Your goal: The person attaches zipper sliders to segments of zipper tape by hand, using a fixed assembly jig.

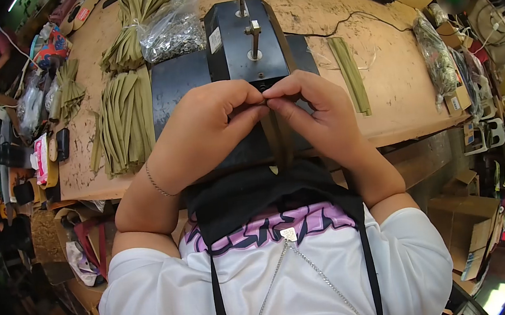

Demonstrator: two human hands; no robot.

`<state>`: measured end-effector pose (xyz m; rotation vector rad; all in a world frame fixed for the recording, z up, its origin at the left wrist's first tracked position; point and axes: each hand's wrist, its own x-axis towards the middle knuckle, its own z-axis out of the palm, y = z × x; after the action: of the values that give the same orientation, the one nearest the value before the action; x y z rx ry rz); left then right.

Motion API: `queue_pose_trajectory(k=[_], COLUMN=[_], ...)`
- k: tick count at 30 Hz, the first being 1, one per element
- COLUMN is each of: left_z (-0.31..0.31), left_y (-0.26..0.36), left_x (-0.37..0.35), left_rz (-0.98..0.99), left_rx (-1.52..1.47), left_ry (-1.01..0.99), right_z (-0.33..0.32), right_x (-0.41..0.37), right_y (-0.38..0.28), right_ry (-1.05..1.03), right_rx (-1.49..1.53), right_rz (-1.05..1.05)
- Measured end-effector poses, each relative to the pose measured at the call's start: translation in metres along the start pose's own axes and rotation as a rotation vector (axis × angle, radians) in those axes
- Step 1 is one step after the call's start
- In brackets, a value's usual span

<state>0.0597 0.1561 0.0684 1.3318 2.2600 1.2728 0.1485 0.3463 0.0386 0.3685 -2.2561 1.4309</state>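
Fingertips of my left hand (229, 107) and my right hand (302, 100) meet in tight pinches in front of the dark metal fixture (257, 52). From between them hangs an olive-brown zipper tape (276, 133), blurred, running down toward my apron. The exact spot they grip is hidden by the fingers, with a small dark part just showing there. Two upright metal posts stand on the fixture beyond my hands. Left of it lie a fanned bundle of olive zipper tapes (125, 121) and a clear bag of small metal pieces (175, 33). Several flat tapes (350, 76) lie on the right.
The worn wooden table (394, 96) carries another tied tape bundle (141, 9) at the back left. A black cable (367, 16) runs across to the right. Plastic bags (435, 55) crowd the right edge. Cardboard boxes (462, 215) stand below on the right.
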Motion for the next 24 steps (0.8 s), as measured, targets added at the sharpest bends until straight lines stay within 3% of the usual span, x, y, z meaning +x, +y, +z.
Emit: queue_pose_trajectory(k=[3,9,12,15,18,21,24], left_z=[0.006,0.027,0.027,0.027,0.020,0.020,0.025], left_y=[-0.008,-0.010,-0.009,-0.019,-0.013,-0.014,-0.011], left_x=[0.002,0.007,0.008,0.008,0.005,0.005,0.004], left_rz=[0.302,0.560,0.412,0.230,-0.088,-0.171,-0.184], left_rx=[0.200,0.309,0.162,-0.090,-0.514,-0.857,-0.848], left_ry=[0.160,0.398,0.390,0.231,0.042,-0.033,0.059], right_z=[-0.002,0.004,0.009,0.008,-0.004,-0.011,-0.010], right_x=[0.001,-0.001,-0.001,0.001,0.003,0.006,0.007], right_y=[0.005,0.006,0.009,0.016,0.018,0.015,0.018], right_ry=[0.004,0.135,0.158,0.128,0.047,0.004,0.009], right_rx=[0.022,0.449,0.442,0.242,0.068,-0.006,0.119], right_rz=[0.055,0.313,0.226,-0.008,-0.212,-0.328,-0.306])
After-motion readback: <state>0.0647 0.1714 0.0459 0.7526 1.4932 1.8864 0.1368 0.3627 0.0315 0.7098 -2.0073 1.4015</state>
